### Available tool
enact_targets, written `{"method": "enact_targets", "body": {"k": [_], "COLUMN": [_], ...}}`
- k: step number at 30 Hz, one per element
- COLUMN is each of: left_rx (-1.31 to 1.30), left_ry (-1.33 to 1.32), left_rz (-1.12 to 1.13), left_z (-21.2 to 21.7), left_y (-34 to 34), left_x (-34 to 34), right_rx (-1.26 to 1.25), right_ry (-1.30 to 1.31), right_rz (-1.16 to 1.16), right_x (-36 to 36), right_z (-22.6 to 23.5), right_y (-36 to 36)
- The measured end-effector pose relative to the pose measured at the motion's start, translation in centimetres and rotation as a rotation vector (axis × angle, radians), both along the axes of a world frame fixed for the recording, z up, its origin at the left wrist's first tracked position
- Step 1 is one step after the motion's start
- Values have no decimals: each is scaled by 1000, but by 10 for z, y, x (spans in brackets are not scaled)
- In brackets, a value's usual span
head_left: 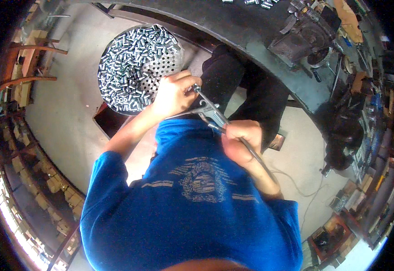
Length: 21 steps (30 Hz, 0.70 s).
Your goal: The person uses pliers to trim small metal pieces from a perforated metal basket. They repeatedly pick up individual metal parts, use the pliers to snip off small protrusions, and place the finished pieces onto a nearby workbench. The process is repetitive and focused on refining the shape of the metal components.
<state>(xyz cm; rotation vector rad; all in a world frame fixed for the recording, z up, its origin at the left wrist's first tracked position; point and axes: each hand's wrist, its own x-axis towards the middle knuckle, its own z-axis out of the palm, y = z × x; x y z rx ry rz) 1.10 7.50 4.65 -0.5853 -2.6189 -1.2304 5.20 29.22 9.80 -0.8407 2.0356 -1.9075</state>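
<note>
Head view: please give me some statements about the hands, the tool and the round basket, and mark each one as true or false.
1. The right hand grips a metal hand tool with a hose leading off it. True.
2. The left hand rests flat on the floor. False: it is raised at the tip of the tool, with its fingers pinched there.
3. The round perforated basket holds many small shiny metal cylinders. True.
4. The basket lies to the right of both hands. False: it lies to the upper left of them, next to the left hand.
5. The person wears a red shirt. False: the shirt is blue.
</note>
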Motion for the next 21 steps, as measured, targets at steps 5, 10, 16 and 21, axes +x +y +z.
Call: {"method": "enact_targets", "body": {"k": [5,10,16,21], "left_rx": [-52,-121,-387,-257], "left_ry": [107,51,84,302], "left_rz": [-100,-163,-64,99], "left_z": [2,9,10,40], "left_y": [10,22,13,43], "left_x": [3,-4,-82,-219], "right_rx": [69,98,172,-30], "right_ry": [-44,-15,245,-13], "right_rz": [-31,-119,-344,-415], "right_x": [-8,-17,-14,-7], "right_z": [-18,-22,-8,-12], "right_y": [-15,-19,23,22]}}
